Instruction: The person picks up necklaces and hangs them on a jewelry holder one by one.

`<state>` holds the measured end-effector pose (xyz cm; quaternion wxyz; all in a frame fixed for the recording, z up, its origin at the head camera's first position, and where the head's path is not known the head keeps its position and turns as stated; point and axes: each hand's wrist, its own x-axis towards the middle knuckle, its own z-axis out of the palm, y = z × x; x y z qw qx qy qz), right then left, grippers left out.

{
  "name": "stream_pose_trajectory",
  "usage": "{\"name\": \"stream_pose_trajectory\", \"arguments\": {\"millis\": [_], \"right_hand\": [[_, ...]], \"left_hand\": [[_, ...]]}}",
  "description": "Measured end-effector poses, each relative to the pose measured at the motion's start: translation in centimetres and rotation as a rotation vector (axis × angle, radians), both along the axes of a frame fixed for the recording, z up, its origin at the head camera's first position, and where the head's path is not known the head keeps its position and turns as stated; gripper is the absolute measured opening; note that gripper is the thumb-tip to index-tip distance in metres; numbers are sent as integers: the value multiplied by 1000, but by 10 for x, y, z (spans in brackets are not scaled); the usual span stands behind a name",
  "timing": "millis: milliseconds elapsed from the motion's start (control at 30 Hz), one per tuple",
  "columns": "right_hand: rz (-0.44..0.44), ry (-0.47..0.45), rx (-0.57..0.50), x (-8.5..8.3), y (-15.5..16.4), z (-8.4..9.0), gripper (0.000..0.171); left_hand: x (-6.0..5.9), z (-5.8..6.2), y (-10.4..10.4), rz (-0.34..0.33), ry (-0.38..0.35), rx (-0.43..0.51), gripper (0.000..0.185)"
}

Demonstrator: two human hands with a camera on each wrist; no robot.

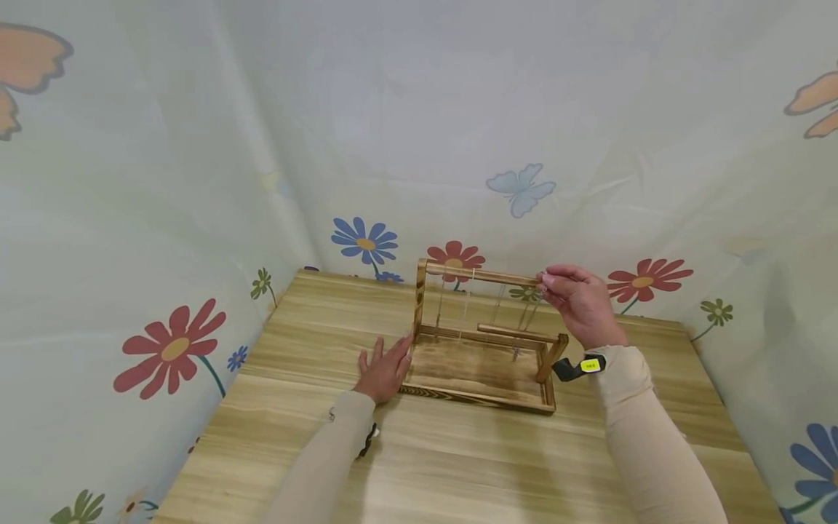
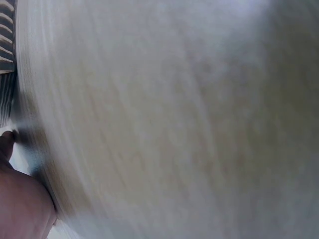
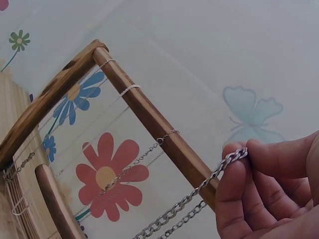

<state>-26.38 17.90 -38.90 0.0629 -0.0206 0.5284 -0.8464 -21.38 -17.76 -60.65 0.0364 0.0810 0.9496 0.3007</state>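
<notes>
A wooden jewelry stand (image 1: 474, 397) with a tray base stands on the table, several thin chains hanging from its upper bar (image 1: 484, 276). At the right end of that bar, my right hand (image 1: 583, 302) pinches a silver curb chain (image 3: 187, 198) between thumb and forefinger. The chain slants down past the bar in the right wrist view; its lower end is out of that frame. My left hand (image 1: 385, 370) rests at the stand's left side, fingers extended along the tray edge. Only part of that hand shows in the left wrist view.
A shorter, lower bar (image 1: 517, 333) juts leftward from the stand's right post (image 1: 552, 358). The wood-grain table (image 1: 452, 466) runs back to a pale curtain (image 1: 406, 109) printed with flowers and butterflies.
</notes>
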Motion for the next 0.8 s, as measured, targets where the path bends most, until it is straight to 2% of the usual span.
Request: {"name": "stream_pose_trajectory", "arguments": {"millis": [167, 367, 800], "right_hand": [[0, -20, 17, 2, -6, -3, 10], [-11, -52, 42, 4, -12, -6, 13], [-18, -40, 65, 13, -17, -21, 13]], "left_hand": [[0, -3, -1, 2, -2, 6, 52], [1, 2, 1, -2, -8, 3, 52], [0, -1, 0, -4, -9, -9, 52]]}}
